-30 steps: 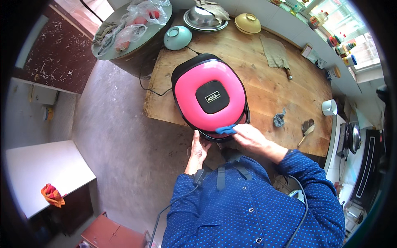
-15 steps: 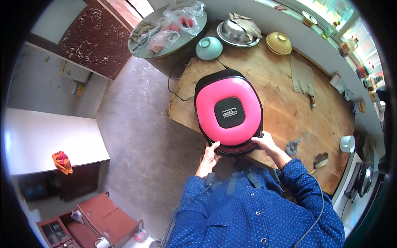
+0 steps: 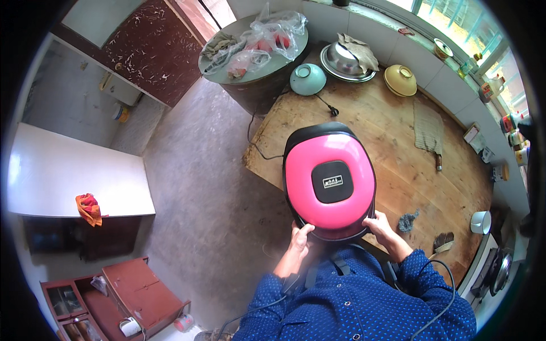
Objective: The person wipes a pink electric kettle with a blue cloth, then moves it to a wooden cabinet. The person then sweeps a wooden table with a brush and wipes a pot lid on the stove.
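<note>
A pink electric griddle (image 3: 301, 187) with a black body and a black square in its lid is held by its near edge, its lid closed. My left hand (image 3: 300, 240) grips the near left corner, thumb on top. On the near right corner my right hand (image 3: 385, 230) has hold of it, thumb upward; the undersides hide most of the fingers. The griddle's far part overlaps the wooden table (image 3: 392, 142), but whether it rests there or hangs above I cannot tell. Its black cord droops over the table's left edge, and a black plug (image 3: 334, 111) lies beyond it.
A teal bowl (image 3: 307, 79), a metal basin (image 3: 344, 58) under a cloth and a yellow bowl (image 3: 400, 80) stand at the back. Rightward are a cleaver (image 3: 429, 128), grey scrubber (image 3: 407, 221), brush (image 3: 443, 242) and white mug (image 3: 480, 222). A round lid (image 3: 227, 74) bears plastic bags.
The griddle and both hands sit lower in the picture and nearer my body, still gripped alike. The view has shifted as well. The plug now shows fully beyond the griddle.
</note>
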